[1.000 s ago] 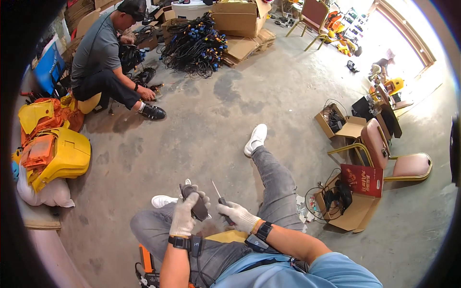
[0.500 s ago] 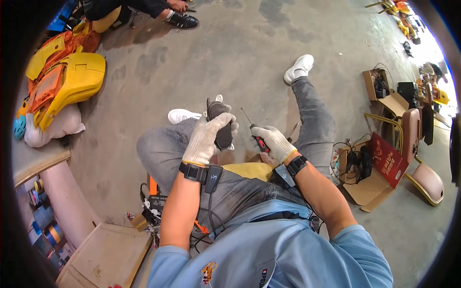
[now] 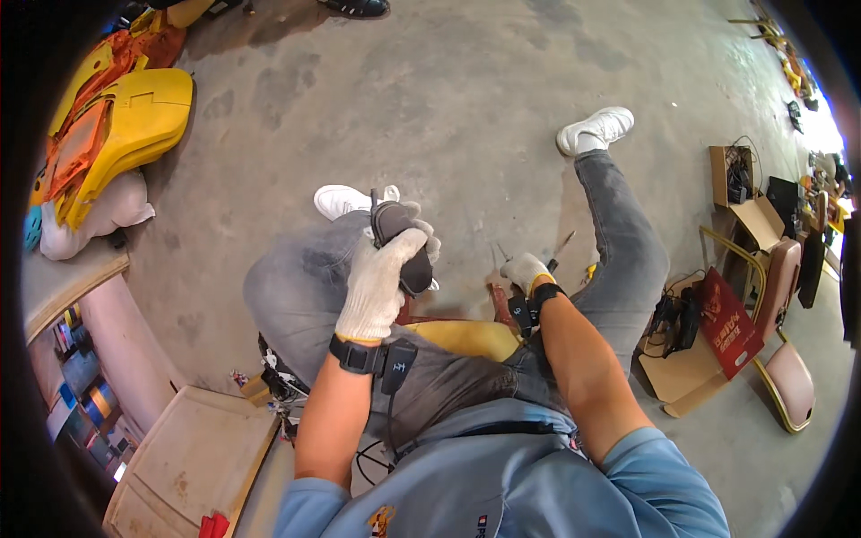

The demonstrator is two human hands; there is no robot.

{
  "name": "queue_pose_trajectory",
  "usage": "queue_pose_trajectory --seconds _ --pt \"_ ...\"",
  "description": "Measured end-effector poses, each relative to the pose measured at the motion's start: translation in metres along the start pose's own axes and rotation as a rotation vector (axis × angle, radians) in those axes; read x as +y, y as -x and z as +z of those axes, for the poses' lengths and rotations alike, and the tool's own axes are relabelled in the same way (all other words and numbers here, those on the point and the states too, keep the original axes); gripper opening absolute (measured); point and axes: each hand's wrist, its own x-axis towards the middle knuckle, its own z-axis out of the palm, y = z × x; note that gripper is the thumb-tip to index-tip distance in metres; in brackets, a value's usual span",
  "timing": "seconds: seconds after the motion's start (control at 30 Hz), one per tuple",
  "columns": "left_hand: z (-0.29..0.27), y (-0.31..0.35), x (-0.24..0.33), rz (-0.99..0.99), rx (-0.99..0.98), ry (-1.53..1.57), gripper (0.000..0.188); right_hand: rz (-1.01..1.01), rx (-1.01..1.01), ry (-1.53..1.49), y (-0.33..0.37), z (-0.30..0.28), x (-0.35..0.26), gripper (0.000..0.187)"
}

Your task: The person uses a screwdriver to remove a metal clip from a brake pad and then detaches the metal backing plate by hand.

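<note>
Head view: my left hand (image 3: 381, 276) clasps dark oblong device (image 3: 392, 221); my right hand (image 3: 526, 271), grip unclear; red package (image 3: 728, 321) pale-lettered.

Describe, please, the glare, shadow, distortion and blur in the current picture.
Head view: glare bleaches the upper right rim; head view: shadow darkens the floor left of the black shoe; head view: the wooden edge at left bends; head view: the left knee looks soft, the left hand fairly sharp.

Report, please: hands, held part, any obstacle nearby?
Left hand gripping dark oblong part. Right hand beside black-handled screwdriver, grip unclear. Right leg alongside right forearm.
</note>
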Motion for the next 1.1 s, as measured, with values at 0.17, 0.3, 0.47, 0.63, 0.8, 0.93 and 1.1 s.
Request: queue_pose_trajectory --seconds 0.17,0.3,0.47,0.63,0.8,0.93,1.1 --pt "0.012 0.001 0.002 0.017 0.040 0.040 0.044 -0.351 -0.061 0.579 -0.034 0.023 0.039 0.027" --pt "0.013 0.004 0.013 -0.073 -0.064 -0.003 0.043 0.050 0.081 0.058 -0.067 0.034 0.044 0.024" --pt "0.017 -0.001 0.012 -0.080 0.041 -0.062 0.040 -0.126 0.192 0.197 -0.066 0.065 0.051 0.023" --pt "0.034 -0.003 0.020 -0.124 0.044 -0.057 0.037 0.413 0.056 -0.892 -0.103 0.146 0.084 0.037" --pt "0.023 0.000 0.017 -0.167 0.124 -0.003 0.039 0.367 -0.026 -0.902 -0.107 0.184 0.063 0.031" --pt "0.012 0.003 0.011 -0.136 0.123 -0.029 0.048 0.146 0.030 -0.608 -0.109 0.181 0.046 0.022" --pt "0.027 -0.004 0.018 -0.193 0.076 0.007 0.043 0.239 0.067 -0.767 -0.112 0.175 0.084 0.024"
